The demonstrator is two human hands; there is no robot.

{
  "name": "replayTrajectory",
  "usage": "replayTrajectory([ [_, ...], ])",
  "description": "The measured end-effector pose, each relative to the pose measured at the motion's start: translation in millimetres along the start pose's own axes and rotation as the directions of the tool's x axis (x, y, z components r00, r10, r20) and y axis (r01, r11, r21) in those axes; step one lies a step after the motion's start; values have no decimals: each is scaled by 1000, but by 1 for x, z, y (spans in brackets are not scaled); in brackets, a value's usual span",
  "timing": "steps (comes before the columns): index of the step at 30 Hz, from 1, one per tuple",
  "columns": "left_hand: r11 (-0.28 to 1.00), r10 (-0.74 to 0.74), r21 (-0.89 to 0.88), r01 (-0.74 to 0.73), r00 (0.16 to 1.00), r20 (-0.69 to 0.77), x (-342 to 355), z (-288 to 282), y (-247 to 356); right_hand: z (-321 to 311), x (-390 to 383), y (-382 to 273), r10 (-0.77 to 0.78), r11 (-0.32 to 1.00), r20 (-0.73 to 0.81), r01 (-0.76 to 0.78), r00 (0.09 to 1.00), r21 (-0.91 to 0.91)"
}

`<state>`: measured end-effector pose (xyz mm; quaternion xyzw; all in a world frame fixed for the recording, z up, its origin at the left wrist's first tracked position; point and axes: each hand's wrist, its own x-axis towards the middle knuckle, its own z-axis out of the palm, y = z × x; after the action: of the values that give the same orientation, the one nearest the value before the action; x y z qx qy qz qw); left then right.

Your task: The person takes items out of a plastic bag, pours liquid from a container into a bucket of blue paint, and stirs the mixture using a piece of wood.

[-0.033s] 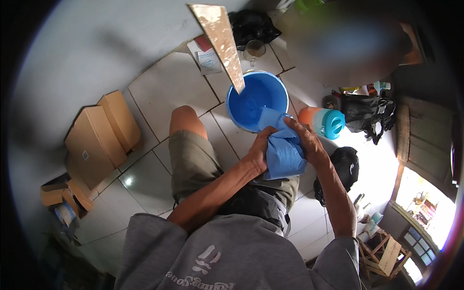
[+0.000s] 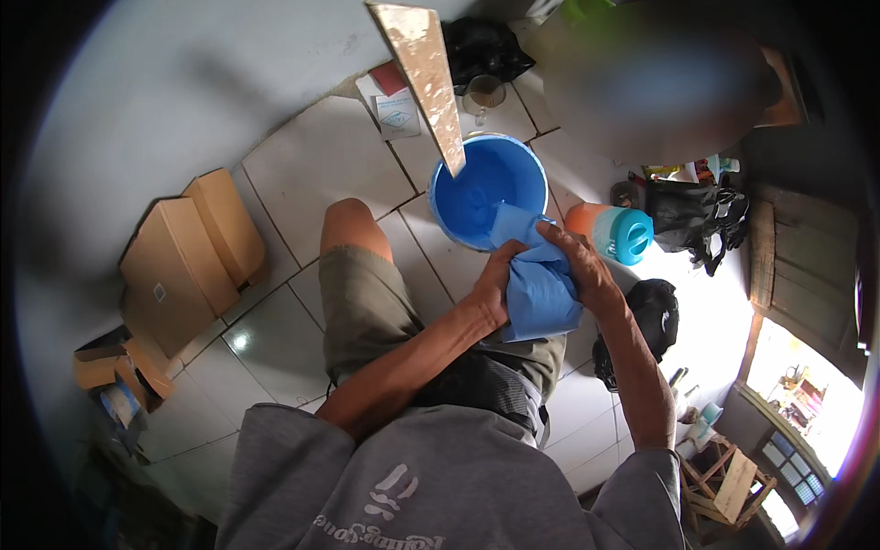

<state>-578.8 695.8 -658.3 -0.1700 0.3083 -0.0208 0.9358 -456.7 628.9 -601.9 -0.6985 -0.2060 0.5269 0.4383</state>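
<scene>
Both of my hands grip a crumpled blue plastic bag (image 2: 543, 298) in front of my lap. My left hand (image 2: 496, 282) is closed around its left side, and my right hand (image 2: 585, 266) clasps its upper right side. The bag's flattened far end reaches over the near rim of a blue bucket (image 2: 441, 203) on the floor. Inside the bucket, the bottom looks wet or shiny, but I cannot tell what is in it. A narrow, paint-spotted wooden board (image 2: 424, 81) overlaps the bucket's far left rim and rises toward the top of the view.
Right of the bucket sits an orange jug with a turquoise lid (image 2: 632, 236). Black bags (image 2: 653, 321) lie along the right, and a glass mug (image 2: 483, 95) stands beyond the bucket. Cardboard boxes (image 2: 174, 266) lean at the left wall. A wooden stool (image 2: 729, 481) is at lower right.
My hands keep their hold on the blue bag in the same place. The board's upper end appears slightly further right.
</scene>
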Motion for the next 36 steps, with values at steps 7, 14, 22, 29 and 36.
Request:
replayTrajectory([
  [7, 998, 63, -13, -65, 991, -122, -4, 8, -9, 21, 12, -18, 335, 942, -213, -321, 918, 100],
  [14, 999, 54, 8, -54, 972, -230, -11, 17, -9, 29, 10, -6, 349, 937, -390, -313, 852, 154],
  [22, 993, 10, 117, 5, 992, -124, -17, 14, -8, 23, 9, -2, 383, 919, -397, -299, 834, 258],
  [29, 920, -159, 370, 133, 986, 41, -33, 10, -8, -9, 10, 13, -169, 767, -78, 81, 983, -636],
  [36, 933, -129, 347, 91, 988, 90, -39, 8, -10, -2, 27, -4, 191, 980, -100, -183, 977, 80],
])
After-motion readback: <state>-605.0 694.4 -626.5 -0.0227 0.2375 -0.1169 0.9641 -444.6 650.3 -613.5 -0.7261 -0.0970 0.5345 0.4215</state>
